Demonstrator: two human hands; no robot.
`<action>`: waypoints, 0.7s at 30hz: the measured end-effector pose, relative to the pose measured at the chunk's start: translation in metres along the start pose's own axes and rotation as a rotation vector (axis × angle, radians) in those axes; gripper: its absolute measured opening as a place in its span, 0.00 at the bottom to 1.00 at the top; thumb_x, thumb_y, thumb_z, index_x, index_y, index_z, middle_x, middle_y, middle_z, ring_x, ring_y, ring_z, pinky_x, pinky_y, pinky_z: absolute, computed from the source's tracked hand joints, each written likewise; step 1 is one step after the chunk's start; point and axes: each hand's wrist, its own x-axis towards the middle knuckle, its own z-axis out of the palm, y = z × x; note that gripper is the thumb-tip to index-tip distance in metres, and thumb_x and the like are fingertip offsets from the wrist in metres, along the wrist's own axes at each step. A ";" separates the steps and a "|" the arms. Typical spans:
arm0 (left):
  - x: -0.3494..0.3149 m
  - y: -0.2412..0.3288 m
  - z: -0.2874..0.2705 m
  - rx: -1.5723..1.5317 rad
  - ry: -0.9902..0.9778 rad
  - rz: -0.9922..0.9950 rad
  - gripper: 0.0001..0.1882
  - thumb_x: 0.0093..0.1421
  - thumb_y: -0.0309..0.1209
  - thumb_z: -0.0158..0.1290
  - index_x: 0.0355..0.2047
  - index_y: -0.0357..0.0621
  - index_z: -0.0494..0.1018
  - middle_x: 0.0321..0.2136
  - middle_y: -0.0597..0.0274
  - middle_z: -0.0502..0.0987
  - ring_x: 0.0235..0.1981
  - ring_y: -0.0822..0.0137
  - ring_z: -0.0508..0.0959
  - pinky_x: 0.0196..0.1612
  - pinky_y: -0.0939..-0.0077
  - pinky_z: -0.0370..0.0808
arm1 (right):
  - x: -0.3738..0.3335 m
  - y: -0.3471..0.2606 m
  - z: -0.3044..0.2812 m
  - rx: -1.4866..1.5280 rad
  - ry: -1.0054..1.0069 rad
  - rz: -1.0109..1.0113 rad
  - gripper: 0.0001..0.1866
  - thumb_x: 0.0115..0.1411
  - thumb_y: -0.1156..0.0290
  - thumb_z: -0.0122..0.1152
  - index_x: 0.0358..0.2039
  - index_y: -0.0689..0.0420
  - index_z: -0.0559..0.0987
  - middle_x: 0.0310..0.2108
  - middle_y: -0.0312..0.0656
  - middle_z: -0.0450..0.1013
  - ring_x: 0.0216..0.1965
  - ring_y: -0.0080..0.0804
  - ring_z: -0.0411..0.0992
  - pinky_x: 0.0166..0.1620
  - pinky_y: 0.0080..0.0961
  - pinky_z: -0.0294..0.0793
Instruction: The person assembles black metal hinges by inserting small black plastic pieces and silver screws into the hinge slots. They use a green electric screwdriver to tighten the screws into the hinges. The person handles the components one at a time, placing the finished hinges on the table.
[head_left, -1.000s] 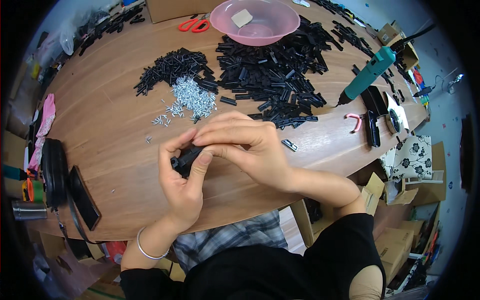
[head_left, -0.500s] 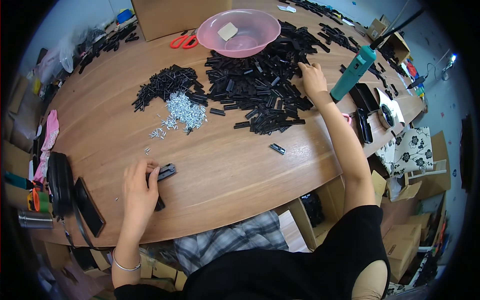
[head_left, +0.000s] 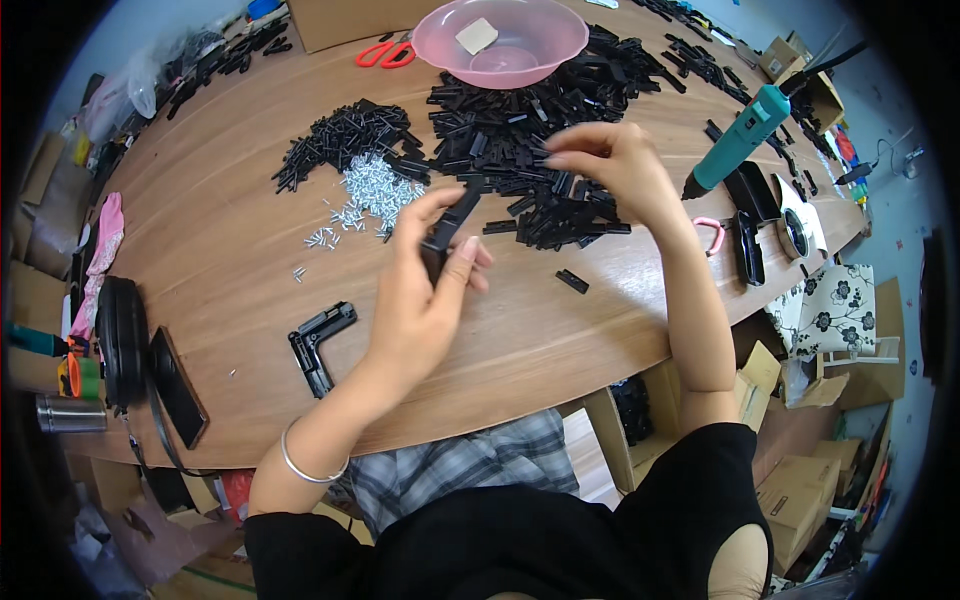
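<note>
My left hand (head_left: 420, 270), raised over the middle of the table, grips a black L-shaped plastic shell half (head_left: 455, 220). Beside my left forearm lies another black pistol-shaped shell half (head_left: 325, 340), its hollow inner side up with small parts in it. My right hand (head_left: 625, 165) hovers at the edge of a big heap of black plastic pieces (head_left: 500, 130), thumb and fingers pinched; whatever they hold is too small to make out. One single black piece (head_left: 572, 281) lies apart in front of that heap.
A heap of silver screws (head_left: 375, 190) adjoins a pile of small black parts (head_left: 340, 140). Behind stand a pink bowl (head_left: 500, 60) and red-handled scissors (head_left: 385, 54). A teal electric screwdriver (head_left: 740, 135) hangs at right. A phone (head_left: 178, 388) and black case (head_left: 121, 340) lie left.
My left hand has left the shell half on the table and lifted another one toward the middle. My right hand has drawn back leftward from the heap's right side.
</note>
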 end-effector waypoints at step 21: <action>-0.014 -0.013 0.000 -0.591 -0.087 -0.508 0.17 0.65 0.31 0.34 0.53 0.37 0.57 0.48 0.37 0.66 0.37 0.61 0.75 0.38 0.77 0.75 | -0.026 0.006 0.010 0.532 -0.150 0.015 0.08 0.51 0.74 0.62 0.32 0.61 0.77 0.24 0.35 0.75 0.24 0.17 0.71 0.30 0.15 0.71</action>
